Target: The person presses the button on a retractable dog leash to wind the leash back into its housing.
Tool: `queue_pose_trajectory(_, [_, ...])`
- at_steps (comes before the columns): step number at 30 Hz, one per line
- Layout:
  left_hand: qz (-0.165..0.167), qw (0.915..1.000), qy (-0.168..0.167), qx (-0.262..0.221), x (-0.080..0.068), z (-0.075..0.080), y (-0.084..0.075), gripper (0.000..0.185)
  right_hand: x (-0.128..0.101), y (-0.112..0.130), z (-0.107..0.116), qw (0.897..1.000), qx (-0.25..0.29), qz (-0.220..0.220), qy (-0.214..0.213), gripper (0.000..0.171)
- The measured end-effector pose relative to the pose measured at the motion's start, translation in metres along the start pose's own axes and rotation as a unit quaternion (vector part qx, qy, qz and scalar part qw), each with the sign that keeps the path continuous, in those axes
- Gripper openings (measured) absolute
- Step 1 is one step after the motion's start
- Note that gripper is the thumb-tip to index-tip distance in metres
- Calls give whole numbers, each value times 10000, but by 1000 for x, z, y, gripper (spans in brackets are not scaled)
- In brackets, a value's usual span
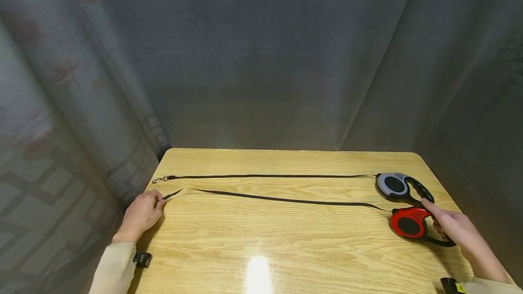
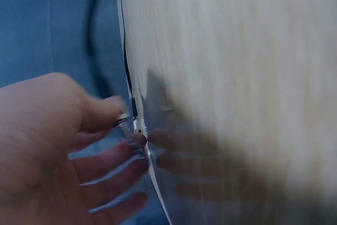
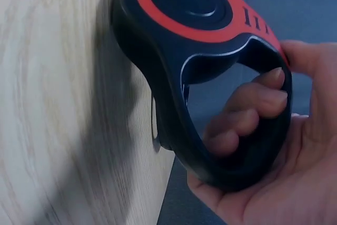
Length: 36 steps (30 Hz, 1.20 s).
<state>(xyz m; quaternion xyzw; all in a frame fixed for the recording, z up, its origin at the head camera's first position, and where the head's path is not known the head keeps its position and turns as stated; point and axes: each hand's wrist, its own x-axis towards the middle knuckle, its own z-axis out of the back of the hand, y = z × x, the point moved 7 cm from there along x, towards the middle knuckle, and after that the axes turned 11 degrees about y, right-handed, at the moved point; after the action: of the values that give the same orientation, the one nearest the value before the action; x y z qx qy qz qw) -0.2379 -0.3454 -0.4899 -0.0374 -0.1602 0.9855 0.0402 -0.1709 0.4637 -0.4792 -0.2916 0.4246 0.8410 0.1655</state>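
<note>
Two retractable leashes lie drawn out across the wooden table [image 1: 265,244]. My right hand [image 1: 440,221] grips the handle of the red and black leash housing [image 1: 410,224]; in the right wrist view its fingers [image 3: 263,104] curl through the handle loop of the housing [image 3: 189,9] at the table's right edge. Its black strap [image 1: 278,200] runs left to my left hand [image 1: 158,201], which pinches the strap's end at the left edge. The left wrist view shows that hand [image 2: 129,127] holding a small metal clip [image 2: 138,130] against the table edge.
A grey and black leash housing [image 1: 395,185] lies just behind the red one. Its strap [image 1: 269,176] stretches left to a metal clip [image 1: 159,179] near the far left corner. Grey curtains hang round the table on all sides.
</note>
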Motion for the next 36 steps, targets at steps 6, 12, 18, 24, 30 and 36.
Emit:
queue_pose_trajectory(6, [60,9995,-59,-313,-1,1,1,8,-3,4,-3,9997,-138,101,-199,63])
queue_pose_trajectory(12, [-181,9988,-165,-429,-2,1,-2,25,-6,8,-2,9973,-327,338,-564,59])
queue_pose_trajectory(18, [-47,9984,-41,-559,-3,0,-4,30,-5,7,-6,9988,-252,205,-372,60])
queue_pose_trajectory(24, [-2,9987,-44,-516,-4,2,-6,36,-5,7,-6,9979,-197,301,-536,58])
queue_pose_trajectory(30, [-253,9988,-213,-373,-6,5,-10,31,-6,8,-2,9951,-90,485,-860,58])
queue_pose_trajectory(36, [-307,9985,-334,-315,-7,7,-11,29,-10,12,-1,9894,40,695,-1276,58])
